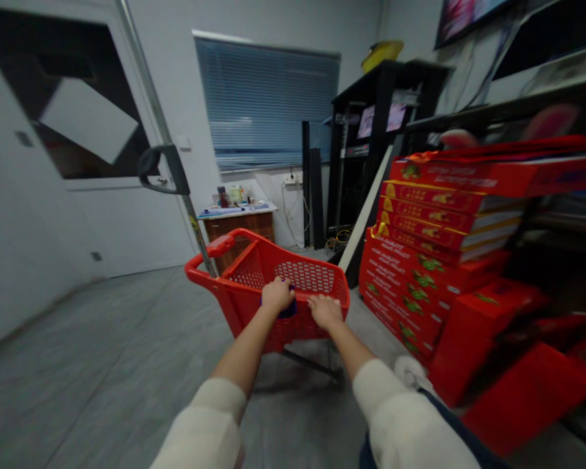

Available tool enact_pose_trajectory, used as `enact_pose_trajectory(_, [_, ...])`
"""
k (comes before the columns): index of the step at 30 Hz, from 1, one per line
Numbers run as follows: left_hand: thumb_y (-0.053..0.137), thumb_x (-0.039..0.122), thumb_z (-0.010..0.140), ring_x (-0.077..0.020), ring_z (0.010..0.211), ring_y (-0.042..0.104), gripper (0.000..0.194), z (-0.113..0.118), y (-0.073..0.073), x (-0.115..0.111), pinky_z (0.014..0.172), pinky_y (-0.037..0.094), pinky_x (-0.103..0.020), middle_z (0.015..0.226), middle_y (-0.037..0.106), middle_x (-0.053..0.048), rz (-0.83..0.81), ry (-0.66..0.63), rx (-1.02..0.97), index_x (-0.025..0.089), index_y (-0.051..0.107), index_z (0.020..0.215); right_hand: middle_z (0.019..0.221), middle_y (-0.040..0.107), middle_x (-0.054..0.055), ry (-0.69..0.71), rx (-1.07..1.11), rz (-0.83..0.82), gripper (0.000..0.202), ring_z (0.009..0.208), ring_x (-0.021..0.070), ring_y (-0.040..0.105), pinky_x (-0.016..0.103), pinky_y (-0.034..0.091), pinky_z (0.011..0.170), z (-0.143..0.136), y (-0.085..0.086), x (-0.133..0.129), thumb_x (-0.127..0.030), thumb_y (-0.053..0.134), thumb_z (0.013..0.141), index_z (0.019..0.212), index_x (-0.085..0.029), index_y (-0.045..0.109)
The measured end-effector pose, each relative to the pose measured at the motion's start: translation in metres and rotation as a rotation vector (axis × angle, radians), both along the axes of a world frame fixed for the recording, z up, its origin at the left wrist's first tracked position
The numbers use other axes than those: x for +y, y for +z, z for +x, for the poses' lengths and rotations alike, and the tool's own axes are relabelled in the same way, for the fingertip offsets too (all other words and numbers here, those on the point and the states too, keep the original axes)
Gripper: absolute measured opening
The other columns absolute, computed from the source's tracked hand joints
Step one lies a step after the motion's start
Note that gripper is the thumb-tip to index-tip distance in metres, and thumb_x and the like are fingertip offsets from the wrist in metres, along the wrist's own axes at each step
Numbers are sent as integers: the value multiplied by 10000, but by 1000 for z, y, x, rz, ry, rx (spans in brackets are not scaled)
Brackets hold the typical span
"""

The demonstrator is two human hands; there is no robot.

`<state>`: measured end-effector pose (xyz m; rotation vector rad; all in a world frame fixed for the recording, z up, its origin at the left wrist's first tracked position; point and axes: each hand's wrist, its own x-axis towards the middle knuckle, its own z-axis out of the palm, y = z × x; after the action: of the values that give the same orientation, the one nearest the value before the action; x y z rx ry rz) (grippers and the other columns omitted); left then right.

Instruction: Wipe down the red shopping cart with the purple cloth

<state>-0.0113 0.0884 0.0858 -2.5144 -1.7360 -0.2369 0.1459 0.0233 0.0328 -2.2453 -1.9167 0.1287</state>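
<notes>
Shopping cart point(237, 303), red plastic, on the grey floor point(127, 365) right in front of the person, long side turned to them. Both arms reach forward and down, cream sleeves point(219, 407) pushed back off the wrists. Left hand point(278, 294) is knuckles-up at the near rim, fingers curled in around a dark purple item point(288, 309) (too blurry to name). Right hand point(326, 311) lies palm down on the same rim, just beside, fingers bent over the edge; can't tell how tightly they close. Grey handle point(170, 170) on a long pole slants up by the cart's push bar point(219, 245). Red boxes point(405, 280) are stacked at right; worktop point(241, 210) with small items sits behind.
</notes>
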Motion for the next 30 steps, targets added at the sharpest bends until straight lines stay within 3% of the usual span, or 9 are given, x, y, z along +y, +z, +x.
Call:
enact_pose_trajectory(8, [441,449,879,-251,963,660,395,-25,-1,-4,798,515,-349,1141,616,-105,-54,-33,6,295,626,1191,1234,656,54,93,42,-112,419,1124,228,595,399,397,900,-7,13,-15,-414,229,1007,1217,-319,579])
enact_pose_trajectory(14, [416,452,894,-239,980,651,403,-44,-2,-18,808,506,-330,1153,602,-100,-38,-48,21,296,603,1215,1282,632,68,121,54,-131,393,1172,223,575,371,398,921,-4,13,-43,-404,244,1008,1218,-288,555])
enact_pose_trajectory(24, [448,452,877,-222,995,638,375,-77,1,-34,827,496,-312,1133,607,-80,-26,-38,29,296,616,1174,1255,646,68,87,60,-80,406,1156,226,579,389,391,905,-49,7,-71,-361,201,1008,1180,-280,560])
enact_pose_trajectory(30, [470,443,865,-231,969,642,353,-90,2,-42,807,495,-323,1114,610,-85,-13,-34,30,289,637,1136,1209,669,97,126,48,-122,412,1085,218,627,344,424,856,-52,9,-76,-344,229,998,1250,-254,542])
